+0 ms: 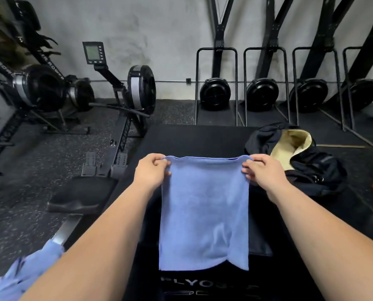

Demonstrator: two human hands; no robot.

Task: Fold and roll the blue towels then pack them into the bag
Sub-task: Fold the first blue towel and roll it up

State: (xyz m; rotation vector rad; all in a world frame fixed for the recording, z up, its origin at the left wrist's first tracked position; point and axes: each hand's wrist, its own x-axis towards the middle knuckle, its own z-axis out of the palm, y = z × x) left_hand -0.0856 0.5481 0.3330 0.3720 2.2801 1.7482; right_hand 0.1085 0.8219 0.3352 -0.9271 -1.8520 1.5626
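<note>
While both bare arms reach forward from the bottom of the view, the left hand (pixel 151 170) and the right hand (pixel 262 170) each pinch 1 upper corner of a blue towel (pixel 204 213). The fingers (pixel 162 165) of each hand are curled and clamped on the cloth, and the towel's top edge stretches between them in a shallow sag.

Below the fingers the towel spreads as a tall rectangle, with 2 layers showing along its top edge and at its lower right corner. Its bottom hem lies toward the person, over a black padded surface (pixel 192 140) that carries pale lettering, partly readable as PLYO, just past the hem. Whether the towel's lower part rests on the surface or hangs just clear of it cannot be told.

To the right of the right hand's fingers, near them but not touching, a black bag (pixel 311 164) lies slumped with its mouth open, showing a tan lining.

Well below and to the left of the left hand's fingers, past the left forearm, more blue towels (pixel 26 272) lie in a crumpled heap at the corner of the view.

Beyond the fingers to the left, rowing machines (pixel 133 92) stand on a dark speckled floor (pixel 18 213). Beyond them to the right, 4 upright machines (pixel 216 92) with round black fans stand at a grey wall (pixel 159 29).
</note>
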